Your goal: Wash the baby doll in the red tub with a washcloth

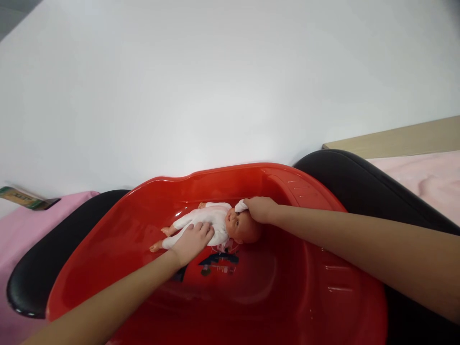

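Head camera: worn on the person's head, the single viewpoint.
Facing: forward and down into the red tub (266,297), the white wall (215,86) filling the upper half of the frame.
Nearness: close; the tub runs off the bottom edge.
Doll (220,223): seen from above, below the frame's centre.
Forearms: entering lower left and lower right.

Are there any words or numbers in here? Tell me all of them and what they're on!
No word or number can be read for sure.
Green and yellow box at the far left: dark letters, too blurred to read.
Printed picture on the inside of the red tub: no letters I can make out; its tiny marks are too blurred.
Doll: no writing shows on its white clothes.
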Tool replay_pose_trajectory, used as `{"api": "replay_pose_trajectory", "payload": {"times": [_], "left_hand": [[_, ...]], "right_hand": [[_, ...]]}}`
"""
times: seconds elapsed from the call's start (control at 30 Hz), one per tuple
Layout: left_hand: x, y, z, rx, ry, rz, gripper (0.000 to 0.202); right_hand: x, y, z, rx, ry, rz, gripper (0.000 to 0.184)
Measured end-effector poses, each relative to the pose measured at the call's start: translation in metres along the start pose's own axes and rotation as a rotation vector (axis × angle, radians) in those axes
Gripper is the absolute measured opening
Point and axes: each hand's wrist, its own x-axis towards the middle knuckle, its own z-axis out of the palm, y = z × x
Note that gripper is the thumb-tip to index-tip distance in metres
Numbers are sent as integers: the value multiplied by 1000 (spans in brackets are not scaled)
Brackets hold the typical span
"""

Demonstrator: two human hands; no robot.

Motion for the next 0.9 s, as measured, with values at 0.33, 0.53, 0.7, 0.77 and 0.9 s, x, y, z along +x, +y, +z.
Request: {"api": "replay_pose_trajectory", "payload": {"times": [0.33, 0.53, 0.7, 0.77, 0.9], "left_hand": [[9, 6, 30, 128, 105, 56, 50], [15, 9, 42, 48, 231, 72, 40], [17, -7, 35, 26, 204, 56, 43], [20, -14, 27, 13, 157, 52, 47], [30, -30, 4, -65, 103, 66, 46]], "right_hand": [[-5, -4, -4, -130, -26, -20, 38], [-3, -2, -1, -161, -25, -43, 38], [-1, 0, -1, -168, 14, -26, 33], [0, 0, -2, -162, 42, -20, 31], [0, -2, -4, -144, 109, -24, 32]]}}
